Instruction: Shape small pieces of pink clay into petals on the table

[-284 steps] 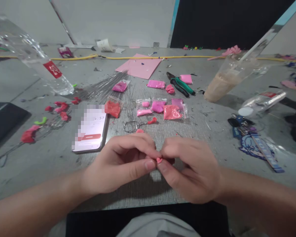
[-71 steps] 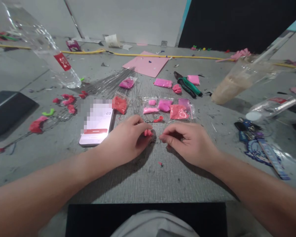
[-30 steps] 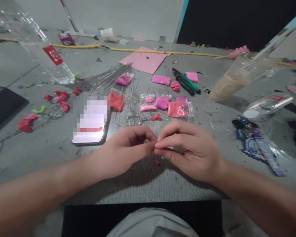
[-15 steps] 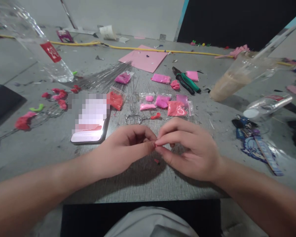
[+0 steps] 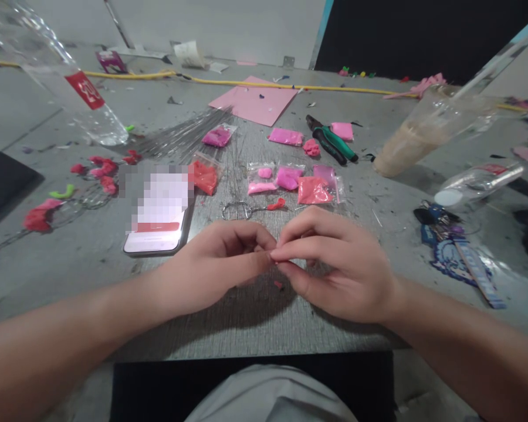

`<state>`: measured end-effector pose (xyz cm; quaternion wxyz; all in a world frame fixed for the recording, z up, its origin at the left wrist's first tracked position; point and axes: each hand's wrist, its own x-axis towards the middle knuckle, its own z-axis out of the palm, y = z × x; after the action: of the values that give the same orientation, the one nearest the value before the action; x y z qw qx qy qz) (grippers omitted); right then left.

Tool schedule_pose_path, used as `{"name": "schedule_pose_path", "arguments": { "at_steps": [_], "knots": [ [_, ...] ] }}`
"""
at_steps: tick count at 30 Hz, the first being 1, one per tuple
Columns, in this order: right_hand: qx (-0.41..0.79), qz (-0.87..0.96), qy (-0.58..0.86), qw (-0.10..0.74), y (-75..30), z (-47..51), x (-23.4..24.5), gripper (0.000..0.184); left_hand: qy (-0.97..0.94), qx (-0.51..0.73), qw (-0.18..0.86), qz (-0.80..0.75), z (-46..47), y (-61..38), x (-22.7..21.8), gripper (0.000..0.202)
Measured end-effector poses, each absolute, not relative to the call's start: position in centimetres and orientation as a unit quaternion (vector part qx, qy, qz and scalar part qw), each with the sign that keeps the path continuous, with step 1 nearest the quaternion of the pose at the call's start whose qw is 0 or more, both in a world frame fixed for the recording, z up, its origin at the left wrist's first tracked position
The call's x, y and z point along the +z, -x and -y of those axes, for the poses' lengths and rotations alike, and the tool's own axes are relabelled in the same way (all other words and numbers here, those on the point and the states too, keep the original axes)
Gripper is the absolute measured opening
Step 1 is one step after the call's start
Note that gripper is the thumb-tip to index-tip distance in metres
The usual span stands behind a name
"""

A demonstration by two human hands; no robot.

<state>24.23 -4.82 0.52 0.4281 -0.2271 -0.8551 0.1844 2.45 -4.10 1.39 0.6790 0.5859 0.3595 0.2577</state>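
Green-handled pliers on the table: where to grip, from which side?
I'd grip the pliers across both handles near their free ends, coming down from above on the near-right side. They lie flat with the jaws pointing away to the left, and the handle ends sit clear; a pink lump crowds the left flank and a pink packet the far side.

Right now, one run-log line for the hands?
left hand: pinch | right hand: pinch, tips meet left's, contents unclear | pink crumb: on table below hands
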Motion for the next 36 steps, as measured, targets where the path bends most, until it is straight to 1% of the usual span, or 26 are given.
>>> {"name": "schedule_pose_path", "arguments": {
  "at_steps": [3,6,10,13,19,21,23,27,29,31,33,36],
  "knots": [
    [0.188,0.860,0.210,0.424,-24.3,4.9,0.7,0.017,-0.565,0.247,0.705,-0.350,4.2,-2.3,1.3,0.010],
    [0.203,0.859,0.204,0.424,-24.4,5.0,0.8,0.016,-0.569,0.243,0.702,-0.354,4.2,-2.3,1.3,0.006],
    [0.219,0.851,0.211,0.428,-24.3,4.9,0.8,0.010,-0.609,0.255,0.661,-0.357,4.4,-2.5,1.7,0.006],
    [0.231,0.843,0.234,0.426,-24.3,5.0,0.8,0.008,-0.643,0.267,0.623,-0.357,4.5,-2.6,2.0,0.012],
    [0.302,0.811,0.277,0.418,-24.0,5.3,0.8,0.006,-0.692,0.279,0.549,-0.376,4.8,-2.7,2.3,0.017],
    [0.343,0.787,0.297,0.417,-23.9,5.5,0.9,0.008,-0.712,0.276,0.526,-0.374,4.9,-2.6,2.3,0.016],
    [0.418,0.747,0.314,0.410,-23.7,5.7,1.0,0.010,-0.730,0.281,0.502,-0.369,5.0,-2.5,2.3,0.016],
    [0.655,0.583,0.328,0.351,-23.4,6.0,1.3,0.016,-0.734,0.295,0.489,-0.367,5.2,-2.5,2.3,0.020],
    [0.740,0.501,0.316,0.319,-23.3,6.0,1.3,0.020,-0.721,0.304,0.500,-0.371,5.3,-2.5,2.3,0.018],
    [0.778,0.455,0.299,0.312,-23.3,6.0,1.4,0.025,-0.710,0.313,0.508,-0.373,5.2,-2.4,2.2,0.015],
    [0.787,0.439,0.292,0.321,-23.4,5.8,1.4,0.029,-0.716,0.307,0.501,-0.377,4.9,-2.3,2.0,0.014],
    [0.775,0.441,0.296,0.342,-23.6,5.4,1.5,0.027,-0.795,0.252,0.425,-0.353,4.3,-2.2,1.7,0.008]
  ]
}}
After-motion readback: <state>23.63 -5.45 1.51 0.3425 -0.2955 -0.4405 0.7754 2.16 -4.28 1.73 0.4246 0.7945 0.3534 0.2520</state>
